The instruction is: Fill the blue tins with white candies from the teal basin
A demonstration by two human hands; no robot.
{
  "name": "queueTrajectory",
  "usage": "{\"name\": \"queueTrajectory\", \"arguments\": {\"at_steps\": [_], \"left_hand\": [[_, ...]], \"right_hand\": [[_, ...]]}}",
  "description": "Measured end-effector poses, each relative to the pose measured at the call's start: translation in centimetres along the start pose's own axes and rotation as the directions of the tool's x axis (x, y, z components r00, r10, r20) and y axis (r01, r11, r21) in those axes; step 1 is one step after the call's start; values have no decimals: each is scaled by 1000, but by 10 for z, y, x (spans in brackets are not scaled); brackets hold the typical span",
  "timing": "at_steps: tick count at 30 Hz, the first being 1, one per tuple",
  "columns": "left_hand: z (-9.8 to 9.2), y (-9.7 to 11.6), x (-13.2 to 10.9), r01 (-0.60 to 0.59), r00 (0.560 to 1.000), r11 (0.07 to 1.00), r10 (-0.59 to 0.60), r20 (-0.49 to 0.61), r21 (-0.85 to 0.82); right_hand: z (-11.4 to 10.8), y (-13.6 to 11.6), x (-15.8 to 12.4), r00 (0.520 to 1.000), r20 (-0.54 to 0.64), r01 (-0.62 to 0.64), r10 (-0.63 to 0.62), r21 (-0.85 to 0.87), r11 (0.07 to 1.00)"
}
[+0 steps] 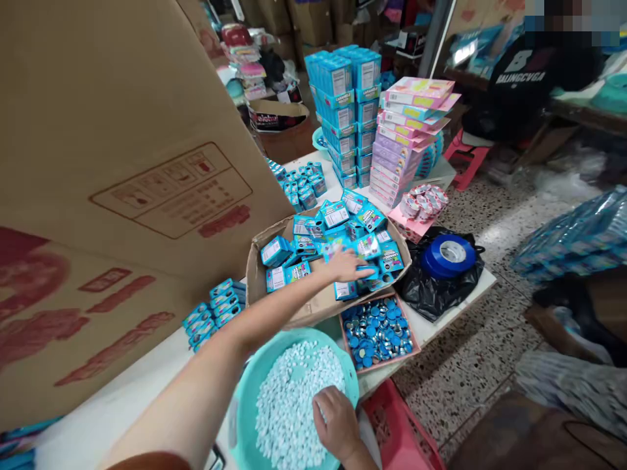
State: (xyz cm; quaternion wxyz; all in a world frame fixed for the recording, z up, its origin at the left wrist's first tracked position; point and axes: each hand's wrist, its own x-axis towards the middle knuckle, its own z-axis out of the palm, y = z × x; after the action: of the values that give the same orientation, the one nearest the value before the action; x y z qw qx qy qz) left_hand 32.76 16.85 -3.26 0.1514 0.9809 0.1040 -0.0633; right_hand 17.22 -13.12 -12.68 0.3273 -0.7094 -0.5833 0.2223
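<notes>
Well, the left grip (pixel 345 265) lies among the boxes (pixel 336 214) in the carton (pixel 321 305) on the tabletop (pixel 83 424), one finger stretched out; whether it pinches anything I can't tell. The right grip (pixel 337 419) is curled over the sweets (pixel 289 405) in the basin (pixel 351 375), its hold hidden. A light touch seems wisest, so neighbouring boxes don't slide

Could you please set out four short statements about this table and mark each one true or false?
1. The left hand is at the blue boxes in the cardboard tray. True.
2. The right hand is over the box of blue caps. False: it is over the turquoise basin of small pale pieces.
3. The blue tape lies on a black plastic bag. True.
4. In the picture, the pink and purple boxes stand left of the tall blue stack. False: they stand to its right.
</notes>
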Motion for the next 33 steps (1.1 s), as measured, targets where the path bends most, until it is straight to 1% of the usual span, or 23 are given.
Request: {"name": "queueTrajectory", "arguments": {"at_steps": [1, 2, 3, 4, 5, 6, 8, 10, 12, 13, 15, 16, 18, 22, 25, 27, 30, 33], "left_hand": [[-5, -11, -16, 29, 998, 999, -27, 52, -25], [-10, -20, -28, 36, 997, 999, -34, 66, -30], [-15, -24, -35, 39, 999, 999, -38, 32, -27], [-19, -25, -36, 25, 999, 999, -26, -19, -20], [-21, -21, -30, 3, 997, 1000, -4, -79, -10], [-20, -14, -19, -11, 989, 1000, 11, -147, 2], [-9, 4, 16, -77, 978, 997, 81, -191, 31], [12, 22, 57, -155, 976, 986, 164, -143, 67], [35, 33, 90, -236, 967, 967, 243, -72, 94], [45, 35, 100, -221, 972, 970, 227, -60, 99], [58, 32, 105, -181, 982, 978, 186, -43, 99], [61, 27, 101, -156, 986, 983, 161, -37, 96], [61, 15, 82, -128, 992, 987, 129, -10, 93], [51, -15, 20, -94, 993, 990, 86, 79, 106], [47, -34, -28, 11, 988, 994, -27, 149, 106], [48, -40, -53, 92, 978, 994, -102, 183, 66], [50, -43, -75, 176, 968, 984, -170, 186, -19], [47, -44, -87, 235, 965, 966, -219, 142, -107]], "right_hand": [[-1, 0, 0, 1000, 2, 6, -6, 12, 1000], [-2, 0, -1, 1000, 3, 14, -14, 24, 1000], [-2, 0, -1, 1000, 3, 22, -22, 34, 999], [-2, 1, -1, 1000, 2, 29, -29, 39, 999], [-2, 1, -1, 999, -1, 34, -34, 41, 999], [-1, 2, -1, 999, -6, 37, -37, 40, 999], [1, 3, -1, 999, -22, 41, -40, 34, 999], [4, 4, -2, 998, -51, 49, -48, 24, 999], [6, 5, -2, 995, -91, 50, -49, 10, 999], [7, 6, -3, 993, -106, 45, -44, 1, 999], [6, 6, -3, 994, -101, 29, -30, -14, 999], [4, 5, -2, 996, -82, 24, -25, -16, 1000], [0, 4, -1, 999, -34, 25, -25, -6, 1000], [-6, 4, 1, 999, -2, 38, -38, 43, 998], [-8, 4, 1, 999, 7, 36, -37, 63, 997], [-9, 4, 1, 999, 24, 32, -34, 70, 997], [-9, 4, 2, 998, 59, 20, -23, 54, 998], [-9, 4, 4, 994, 111, -1, 1, -5, 1000]]}}
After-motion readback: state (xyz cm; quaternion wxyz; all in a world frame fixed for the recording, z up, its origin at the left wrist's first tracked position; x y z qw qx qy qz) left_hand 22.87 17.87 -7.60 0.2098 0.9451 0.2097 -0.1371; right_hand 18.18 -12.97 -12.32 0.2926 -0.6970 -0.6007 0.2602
